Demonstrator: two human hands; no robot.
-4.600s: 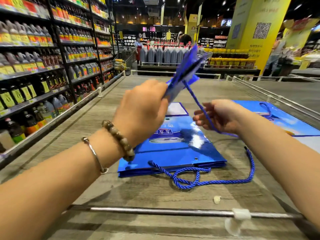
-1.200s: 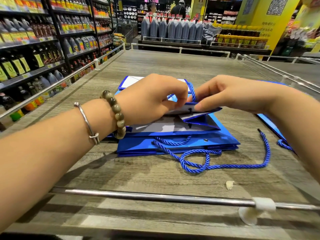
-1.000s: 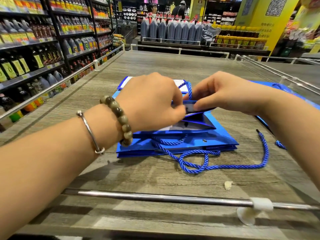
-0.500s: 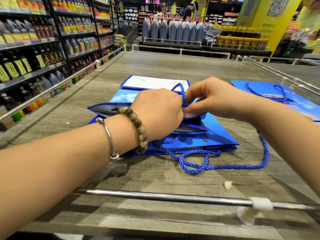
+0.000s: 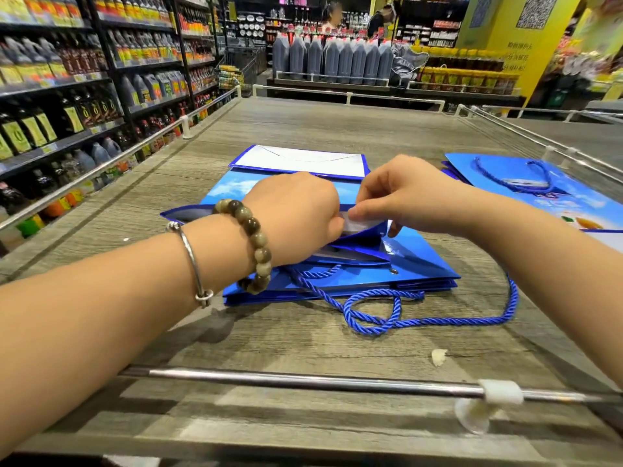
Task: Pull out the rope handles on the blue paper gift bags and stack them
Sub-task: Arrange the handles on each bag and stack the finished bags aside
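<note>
Pinching the top blue gift bag (image 5: 414, 256) mid-frame, left hand (image 5: 296, 217) and right hand (image 5: 408, 193) curl fingers onto its open mouth.

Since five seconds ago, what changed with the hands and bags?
The top bag, held up earlier by the left hand, came down onto the stack. The right hand let go of its rope handle, and both hands now hold its open mouth. The rope loops and the bags at right stayed.

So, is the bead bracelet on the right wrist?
No, the bead bracelet sits on the left wrist, next to a silver bangle.
</note>
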